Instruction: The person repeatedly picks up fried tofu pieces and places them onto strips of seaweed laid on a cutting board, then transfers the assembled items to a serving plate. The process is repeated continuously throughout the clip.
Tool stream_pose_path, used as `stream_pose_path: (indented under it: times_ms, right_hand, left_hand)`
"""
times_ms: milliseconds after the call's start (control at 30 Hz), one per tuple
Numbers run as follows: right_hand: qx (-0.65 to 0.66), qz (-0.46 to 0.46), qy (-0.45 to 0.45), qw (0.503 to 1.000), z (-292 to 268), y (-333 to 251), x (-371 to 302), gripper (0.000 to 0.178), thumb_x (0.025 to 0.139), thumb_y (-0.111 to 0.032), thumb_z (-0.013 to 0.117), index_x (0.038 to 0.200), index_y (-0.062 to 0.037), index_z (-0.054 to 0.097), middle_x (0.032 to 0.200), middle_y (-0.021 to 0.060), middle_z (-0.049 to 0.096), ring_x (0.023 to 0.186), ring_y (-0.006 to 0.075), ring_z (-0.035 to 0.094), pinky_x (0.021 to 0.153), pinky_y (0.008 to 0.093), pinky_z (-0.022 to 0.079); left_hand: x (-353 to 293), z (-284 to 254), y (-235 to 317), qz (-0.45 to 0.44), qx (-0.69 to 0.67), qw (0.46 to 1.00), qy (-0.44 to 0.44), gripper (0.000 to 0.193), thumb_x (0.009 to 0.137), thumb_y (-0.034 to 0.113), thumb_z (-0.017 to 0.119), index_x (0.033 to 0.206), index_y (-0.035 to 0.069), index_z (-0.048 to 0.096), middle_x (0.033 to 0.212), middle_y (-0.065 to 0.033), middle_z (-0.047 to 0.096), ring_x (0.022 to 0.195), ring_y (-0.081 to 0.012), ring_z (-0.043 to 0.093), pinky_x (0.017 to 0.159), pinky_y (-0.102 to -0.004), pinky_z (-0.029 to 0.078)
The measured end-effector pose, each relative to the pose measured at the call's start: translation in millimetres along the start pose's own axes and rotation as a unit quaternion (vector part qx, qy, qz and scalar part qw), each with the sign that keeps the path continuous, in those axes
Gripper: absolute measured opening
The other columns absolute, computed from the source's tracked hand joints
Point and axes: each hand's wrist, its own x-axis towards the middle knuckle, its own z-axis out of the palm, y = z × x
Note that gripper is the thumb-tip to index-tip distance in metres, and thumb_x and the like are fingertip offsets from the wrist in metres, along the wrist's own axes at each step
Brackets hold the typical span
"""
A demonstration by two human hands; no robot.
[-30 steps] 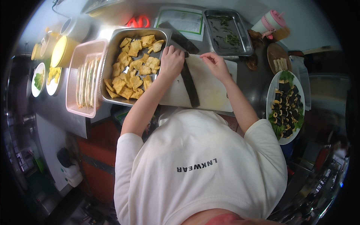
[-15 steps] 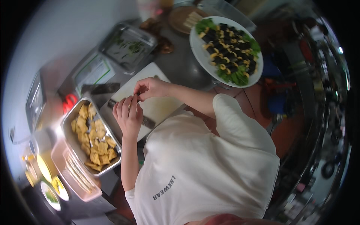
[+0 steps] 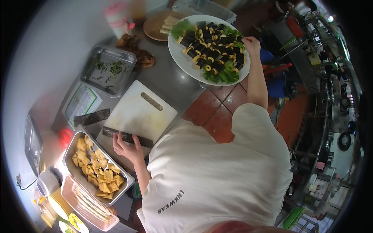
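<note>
At the right edge of a white oval platter, my right hand pinches a small dark seaweed roll in its fingertips. Many seaweed-wrapped rolls with yellow ends lie there over green lettuce. Near the low edge of the white cutting board, my left hand has its fingers apart, their tips touching a dark seaweed strip that lies across the board. More seaweed lies on the counter by the board's left corner.
Left of the board stands a metal pan of golden fried pieces, beside a pink basket. Beyond the board are a metal tray with green scraps, brown pieces and a round brown plate. Red floor tiles show at right.
My hands were together over the board, fingers on a small dark piece; now they are apart. My right hand has swung out to the platter, and my left has dropped to the seaweed strip.
</note>
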Motion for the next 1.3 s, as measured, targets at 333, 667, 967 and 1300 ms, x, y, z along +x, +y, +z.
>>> stream_pose_path:
  times_ms: [333,667,967,1300]
  right_hand:
    - [-0.066,-0.014,-0.042,0.997,8,-6,-14,0.033,0.075,-0.032,0.073,0.093,-0.0050,0.072,0.087,0.0113,0.071,0.084,0.0228,0.068,0.077,0.0336,0.050]
    - [-0.398,-0.112,-0.037,0.910,13,-36,-9,0.044,0.077,-0.039,0.068,0.106,-0.0073,0.067,0.112,0.0212,0.060,0.107,0.0412,0.055,0.089,0.0485,0.048]
    - [0.213,-0.400,-0.294,0.842,108,-235,-185,0.021,0.087,-0.017,0.068,0.106,-0.0085,0.065,0.093,0.0025,0.062,0.079,0.0117,0.057,0.070,0.0252,0.047]
    - [0.210,-0.714,-0.494,0.450,233,-367,-479,0.016,0.079,-0.014,0.063,0.092,-0.0062,0.068,0.092,0.0115,0.063,0.094,0.0321,0.057,0.086,0.0398,0.047]
  left_hand:
    - [-4,5,-7,-0.021,-0.012,1.000,-0.004,0.045,0.080,0.024,0.071,0.119,0.006,0.057,0.129,-0.0152,0.050,0.120,-0.0345,0.043,0.100,-0.0473,0.031]
    - [-4,2,-6,-0.065,-0.065,0.996,0.020,0.033,0.075,0.011,0.070,0.106,0.007,0.062,0.123,-0.0148,0.053,0.116,-0.0363,0.045,0.098,-0.0465,0.034]
    - [-2,0,-3,-0.087,-0.105,0.990,0.043,0.030,0.074,0.009,0.069,0.103,0.006,0.061,0.121,-0.0153,0.053,0.113,-0.0364,0.047,0.096,-0.0462,0.038]
    - [-7,5,-9,-0.094,-0.179,0.973,0.107,0.021,0.072,0.003,0.067,0.092,0.004,0.059,0.110,-0.0143,0.054,0.107,-0.0359,0.048,0.092,-0.0435,0.043]
